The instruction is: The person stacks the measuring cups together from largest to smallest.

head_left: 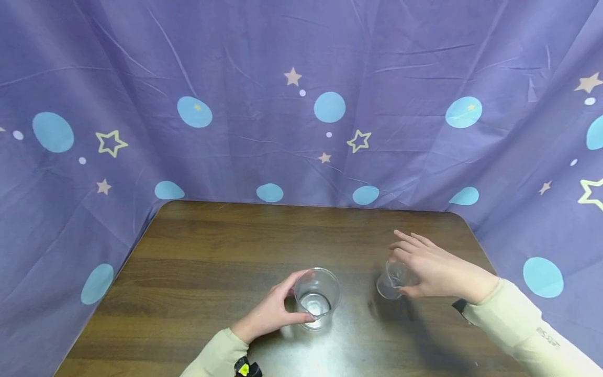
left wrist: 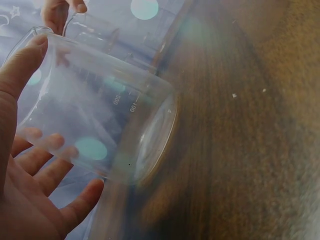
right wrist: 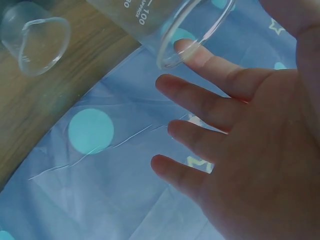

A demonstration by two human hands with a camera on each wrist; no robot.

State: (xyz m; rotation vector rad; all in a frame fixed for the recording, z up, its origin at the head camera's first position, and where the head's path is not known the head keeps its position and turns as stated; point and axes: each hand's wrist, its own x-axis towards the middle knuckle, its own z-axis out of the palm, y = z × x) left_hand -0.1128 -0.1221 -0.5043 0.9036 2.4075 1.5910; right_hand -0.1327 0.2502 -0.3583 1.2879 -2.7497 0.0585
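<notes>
A wide clear glass beaker (head_left: 316, 293) stands upright on the wooden table. My left hand (head_left: 278, 309) holds it from the left, thumb at the rim by the spout and the other fingers curved round the far side. White volume marks show through the glass (left wrist: 115, 100) in the left wrist view. To the right is a smaller clear beaker (head_left: 390, 285), marked "100 APPROX" in the right wrist view. Over its rim is my right hand (head_left: 431, 269), fingers spread and fairly straight. Its index fingertip (right wrist: 187, 47) is right at the rim; the thumb lies on the near side.
The brown wood-grain table (head_left: 212, 251) has rounded far corners. A purple curtain (head_left: 264, 104) with stars and blue dots hangs behind it and on both sides. Small white specks (left wrist: 234, 95) lie on the table in the left wrist view.
</notes>
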